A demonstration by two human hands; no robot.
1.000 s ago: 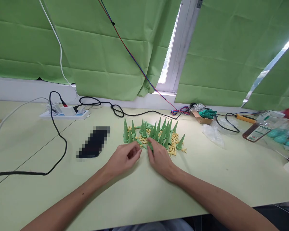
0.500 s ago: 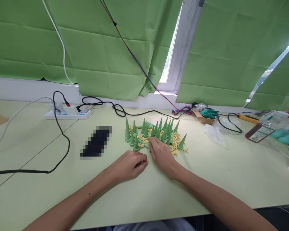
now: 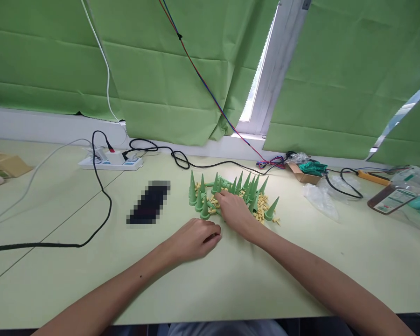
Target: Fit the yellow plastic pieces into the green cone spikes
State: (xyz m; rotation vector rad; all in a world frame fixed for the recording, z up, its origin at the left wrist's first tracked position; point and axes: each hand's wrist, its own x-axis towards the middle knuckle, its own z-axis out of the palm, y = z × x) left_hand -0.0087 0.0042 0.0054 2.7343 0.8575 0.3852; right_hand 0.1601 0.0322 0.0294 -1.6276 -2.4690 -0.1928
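Note:
My right hand (image 3: 235, 212) reaches over the near side of a cluster of green plastic cones (image 3: 252, 189). Its fingers are drawn together and point down among the small yellow plastic pieces (image 3: 262, 205); whatever lies between the fingertips is hidden. Closer to me, my left hand (image 3: 198, 238) rests on the table with its fingers curled and the thumb against them. Anything inside that curl is too small or covered to make out. One upright green cone (image 3: 205, 210) stands just beyond the left knuckles. Another cone (image 3: 272, 210) leans at the right end of the group.
A pixelated dark rectangle (image 3: 149, 203) lies left of the cones. Behind it are a white power strip (image 3: 110, 162) and looping black cable (image 3: 210, 165). To the right are a small cardboard box (image 3: 303, 175), clear plastic bags (image 3: 320, 200) and a bottle of brown liquid (image 3: 388, 199).
The view has swung slightly left, so the scene sits farther right. My right hand has moved a little farther back and left among the pieces. My left hand keeps nearly the same place and curl.

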